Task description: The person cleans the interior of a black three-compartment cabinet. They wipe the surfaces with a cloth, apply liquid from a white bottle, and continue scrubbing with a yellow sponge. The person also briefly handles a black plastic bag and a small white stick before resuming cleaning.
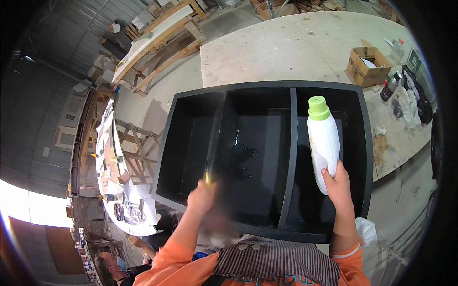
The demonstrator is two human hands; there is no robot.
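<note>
A black open-fronted cabinet [292,143] with three compartments lies on its back in front of me. Over its left divider, my left hand [202,198] is closed on a slim yellow-handled tool [208,177]; the tool's dark far end lies along the divider and its kind cannot be made out. My right hand [338,186] grips a white plastic bottle [323,143] with a light green cap low on its body. The capped bottle is held above the right compartment, cap end away from me. Shiny wet-looking spots mark the floor of the middle compartment.
A pale worktable [267,52] extends beyond the cabinet. At its right stand a cardboard box [367,66], a dark spray can [391,86] and crumpled plastic bags [411,102]. Another cluttered table [109,143] is at the left, and a person [114,264] sits or crouches lower left.
</note>
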